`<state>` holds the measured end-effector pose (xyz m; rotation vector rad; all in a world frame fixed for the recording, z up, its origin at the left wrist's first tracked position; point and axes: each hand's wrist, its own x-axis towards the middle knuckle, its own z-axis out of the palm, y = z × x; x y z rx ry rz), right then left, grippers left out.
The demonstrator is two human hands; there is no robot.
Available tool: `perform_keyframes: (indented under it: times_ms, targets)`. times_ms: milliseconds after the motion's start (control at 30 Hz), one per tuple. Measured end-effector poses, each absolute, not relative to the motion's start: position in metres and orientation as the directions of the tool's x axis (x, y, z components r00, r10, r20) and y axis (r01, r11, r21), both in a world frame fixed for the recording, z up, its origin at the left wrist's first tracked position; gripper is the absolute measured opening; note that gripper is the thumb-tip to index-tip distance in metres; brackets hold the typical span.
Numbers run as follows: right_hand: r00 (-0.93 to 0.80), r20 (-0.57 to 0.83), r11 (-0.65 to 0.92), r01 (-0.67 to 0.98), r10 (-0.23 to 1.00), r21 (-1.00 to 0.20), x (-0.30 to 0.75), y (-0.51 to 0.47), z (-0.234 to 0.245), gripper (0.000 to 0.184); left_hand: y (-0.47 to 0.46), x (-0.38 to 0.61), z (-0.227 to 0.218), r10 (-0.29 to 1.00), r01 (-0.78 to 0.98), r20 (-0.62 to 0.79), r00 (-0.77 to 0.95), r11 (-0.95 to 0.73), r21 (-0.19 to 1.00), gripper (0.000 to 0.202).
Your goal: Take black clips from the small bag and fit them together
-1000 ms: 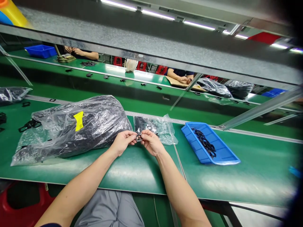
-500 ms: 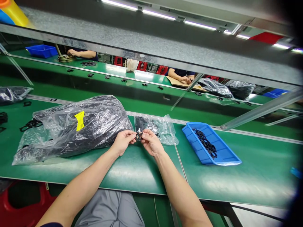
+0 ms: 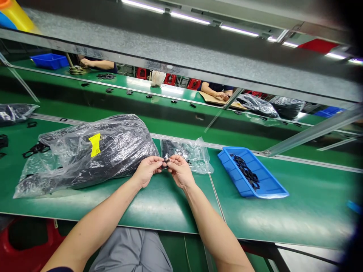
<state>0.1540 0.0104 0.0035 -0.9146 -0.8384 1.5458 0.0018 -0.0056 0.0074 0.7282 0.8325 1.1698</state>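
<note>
Between my fingertips is a small black plastic part (image 3: 166, 161), mostly covered by the fingers. My left hand (image 3: 148, 170) pinches its left side, and my right hand (image 3: 180, 172) grips its right side. Both hands are above the green table, near its middle. Just behind them lies a small clear plastic bag (image 3: 200, 155) with dark and whitish pieces in it. A large clear bag (image 3: 113, 147) full of black parts, with a yellow label (image 3: 95, 145), rests to the left of my left hand.
At the right, a blue tray (image 3: 269, 183) holds several black parts. Loose black parts (image 3: 36, 149) lie at the far left. Behind is a green belt (image 3: 127, 109), with co-workers' arms (image 3: 212, 90) beyond it. A slanted metal post (image 3: 309, 126) rises at right.
My right fingers have shifted slightly in over the small black part, which has turned a little. My left hand and the bags stay about where they were.
</note>
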Motion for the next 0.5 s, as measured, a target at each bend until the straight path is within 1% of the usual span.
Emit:
perform_keyframes:
  times_ms: [133, 200, 267, 333, 367, 433, 500]
  targets:
    - [-0.118, -0.117, -0.158, -0.442, 0.986, -0.883, 0.153, 0.011, 0.003, 0.037, -0.003, 0.002, 0.004, 0.962, -0.542, -0.215, 0.169, 0.273, 0.795, 0.024]
    - [-0.103, -0.120, -0.154, -0.441, 0.987, -0.884, 0.154, 0.012, 0.003, 0.037, -0.003, 0.002, 0.003, 0.971, -0.498, -0.185, 0.150, 0.236, 0.834, 0.022]
    - [-0.090, -0.133, -0.159, -0.430, 0.987, -0.889, 0.155, 0.012, 0.003, 0.036, -0.004, 0.002, 0.002, 0.994, -0.371, -0.082, 0.074, 0.103, 0.923, 0.019]
    - [-0.120, -0.152, -0.188, -0.402, 0.981, -0.896, 0.155, 0.012, 0.003, 0.033, -0.007, 0.002, 0.003, 0.997, -0.170, 0.079, -0.018, -0.081, 0.982, 0.015]
    - [-0.140, -0.155, -0.198, -0.384, 0.978, -0.902, 0.155, 0.012, 0.003, 0.032, -0.009, 0.001, 0.004, 0.986, -0.065, 0.158, -0.046, -0.161, 0.985, 0.014]
    - [-0.171, -0.144, -0.197, -0.351, 0.975, -0.916, 0.154, 0.011, 0.002, 0.030, -0.012, 0.001, 0.006, 0.960, 0.103, 0.275, -0.057, -0.268, 0.958, 0.013]
    - [-0.191, -0.121, -0.179, -0.328, 0.974, -0.927, 0.152, 0.010, -0.001, 0.028, -0.015, 0.000, 0.007, 0.943, 0.196, 0.332, -0.021, -0.321, 0.926, 0.014]
